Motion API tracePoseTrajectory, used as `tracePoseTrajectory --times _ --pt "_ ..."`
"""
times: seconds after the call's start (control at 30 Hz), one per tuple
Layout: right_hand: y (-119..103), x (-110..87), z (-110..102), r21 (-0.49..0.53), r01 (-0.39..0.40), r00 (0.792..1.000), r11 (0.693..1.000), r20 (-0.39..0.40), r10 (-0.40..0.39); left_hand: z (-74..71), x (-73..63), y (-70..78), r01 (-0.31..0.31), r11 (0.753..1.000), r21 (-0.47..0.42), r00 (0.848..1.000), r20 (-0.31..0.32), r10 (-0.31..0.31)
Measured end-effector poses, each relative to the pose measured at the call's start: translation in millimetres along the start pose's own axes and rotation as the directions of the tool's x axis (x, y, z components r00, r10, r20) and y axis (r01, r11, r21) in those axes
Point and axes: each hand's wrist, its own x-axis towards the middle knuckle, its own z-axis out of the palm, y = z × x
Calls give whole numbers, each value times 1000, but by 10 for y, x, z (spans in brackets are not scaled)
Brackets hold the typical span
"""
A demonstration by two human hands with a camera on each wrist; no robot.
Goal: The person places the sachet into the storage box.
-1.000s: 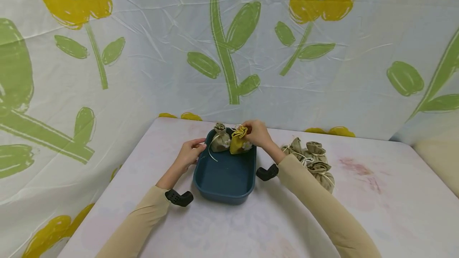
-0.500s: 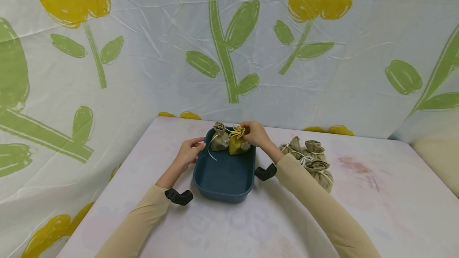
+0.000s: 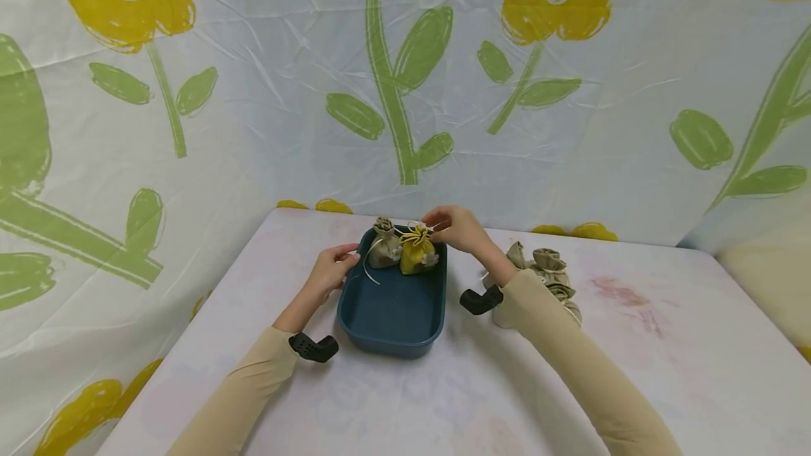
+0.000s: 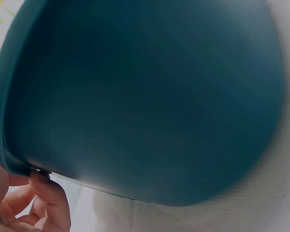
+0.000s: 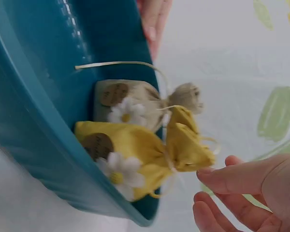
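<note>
A deep blue plastic tub (image 3: pixel 389 312) stands on the table with two small drawstring pouches upright at its far end. My left hand (image 3: pixel 328 273) grips the tub's left wall, thumb at the rim and fingers outside. On the left inside sits a beige pouch (image 3: pixel 382 250) with a long loose cord. Beside it is a yellow pouch (image 3: pixel 415 257). In the right wrist view both carry a white flower and a brown round tag (image 5: pixel 97 146). My right hand (image 3: pixel 462 231) is beside the yellow pouch's gathered top, fingers loosely spread, thumb tip right at the cloth.
Several more beige pouches (image 3: pixel 550 260) stand in a group to the right of the tub, partly hidden by my right forearm (image 3: pixel 538 301). A flower-print cloth (image 3: pixel 285 125) hangs behind the table (image 3: pixel 633 357).
My right hand has let go of the yellow pouch and shifted slightly right, its fingers spreading. The yellow pouch now leans closer to the beige one. My left hand keeps its place on the tub.
</note>
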Motion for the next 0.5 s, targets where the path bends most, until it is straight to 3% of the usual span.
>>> tracePoseTrajectory --times 0.27,0.5 --pt "-43 -172 -243 -18 54 996 998 -70 -56 7 -4 8 -3 1000 -11 1000 9 3" --pt "-60 -351 -436 -23 55 993 998 -103 -57 -16 20 -24 7 1000 5 1000 12 -7"
